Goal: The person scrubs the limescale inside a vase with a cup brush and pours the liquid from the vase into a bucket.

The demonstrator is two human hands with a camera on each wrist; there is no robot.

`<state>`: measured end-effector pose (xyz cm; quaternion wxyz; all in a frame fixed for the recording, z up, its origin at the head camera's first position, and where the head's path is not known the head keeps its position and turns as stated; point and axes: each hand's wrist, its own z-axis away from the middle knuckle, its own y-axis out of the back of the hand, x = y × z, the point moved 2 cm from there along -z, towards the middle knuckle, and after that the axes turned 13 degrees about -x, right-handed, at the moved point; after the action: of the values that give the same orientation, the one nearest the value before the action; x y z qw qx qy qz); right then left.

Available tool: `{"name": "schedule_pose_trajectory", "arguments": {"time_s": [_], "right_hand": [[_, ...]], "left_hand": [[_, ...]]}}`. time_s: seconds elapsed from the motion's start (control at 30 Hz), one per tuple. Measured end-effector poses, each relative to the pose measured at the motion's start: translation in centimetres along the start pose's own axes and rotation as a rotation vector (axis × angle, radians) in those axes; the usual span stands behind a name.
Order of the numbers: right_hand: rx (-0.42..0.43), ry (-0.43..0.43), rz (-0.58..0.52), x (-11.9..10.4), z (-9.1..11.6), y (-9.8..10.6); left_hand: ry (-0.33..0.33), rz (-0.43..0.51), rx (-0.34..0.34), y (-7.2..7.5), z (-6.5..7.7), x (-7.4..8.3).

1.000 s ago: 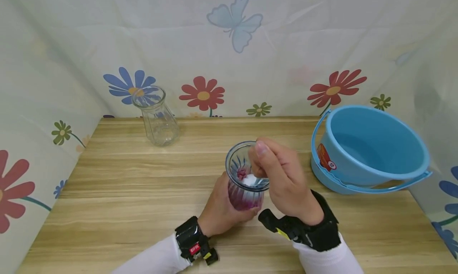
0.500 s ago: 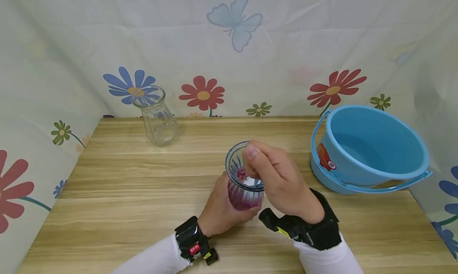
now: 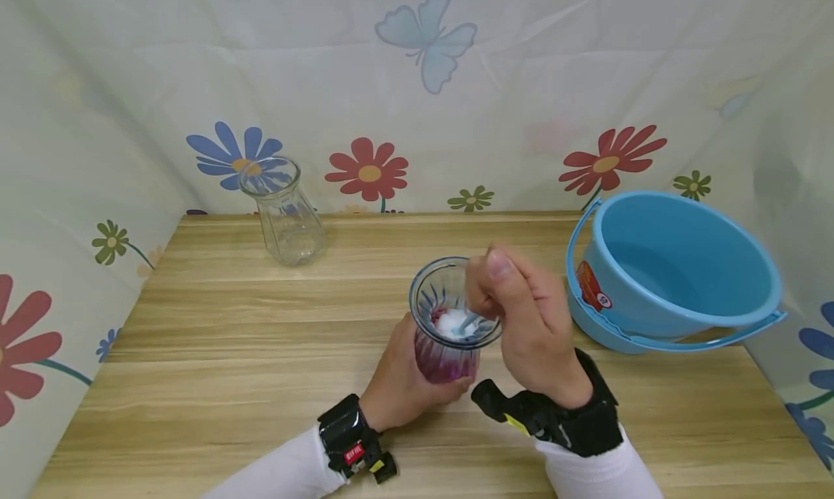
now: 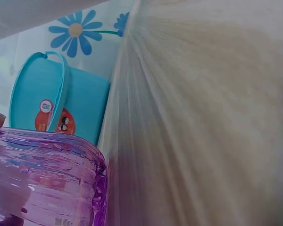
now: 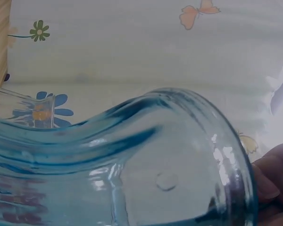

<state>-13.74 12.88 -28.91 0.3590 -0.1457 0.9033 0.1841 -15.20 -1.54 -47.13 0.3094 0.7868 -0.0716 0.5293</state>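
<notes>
A ribbed glass vase [image 3: 449, 358], blue toward the rim and purple-pink at the base, stands on the table in the head view. My left hand [image 3: 407, 383] grips its lower body from the left. Over the rim, my right hand [image 3: 524, 318] holds a light-blue stick with a white head [image 3: 454, 324]; the head is inside the vase and its handle end is hidden in the fist. In the left wrist view the purple base [image 4: 47, 179] fills the lower left corner. The vase's flared blue neck [image 5: 146, 155] crosses the right wrist view, with my right fingers beside the rim.
A clear glass vase [image 3: 293, 227] stands at the back left of the wooden table [image 3: 260, 318]. To the right is a light-blue bucket [image 3: 641, 296] with its handle lowered. A flower-print curtain [image 3: 521, 64] encloses the back and sides.
My right hand dipped slightly left, then came back right and a little higher with the stick. More of the white head shows inside the vase. My left hand has stayed put.
</notes>
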Motion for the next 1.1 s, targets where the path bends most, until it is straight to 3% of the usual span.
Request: {"name": "schedule_pose_trajectory", "arguments": {"time_s": [0.3, 0.5, 0.87, 1.1], "right_hand": [[0.098, 0.166, -0.121, -0.2, 0.9, 0.4], [0.099, 0.217, -0.143, -0.2, 1.0, 0.4], [0.074, 0.147, -0.043, -0.3, 0.2, 0.1], [0.063, 0.097, 0.025, -0.2, -0.2, -0.1]], "left_hand": [[0.001, 0.001, 0.000, 0.1, -0.1, 0.2], [-0.003, 0.023, -0.007, 0.0, -0.2, 0.1], [-0.001, 0.045, -0.010, 0.0, -0.3, 0.0], [-0.007, 0.010, 0.002, 0.0, -0.2, 0.0]]}}
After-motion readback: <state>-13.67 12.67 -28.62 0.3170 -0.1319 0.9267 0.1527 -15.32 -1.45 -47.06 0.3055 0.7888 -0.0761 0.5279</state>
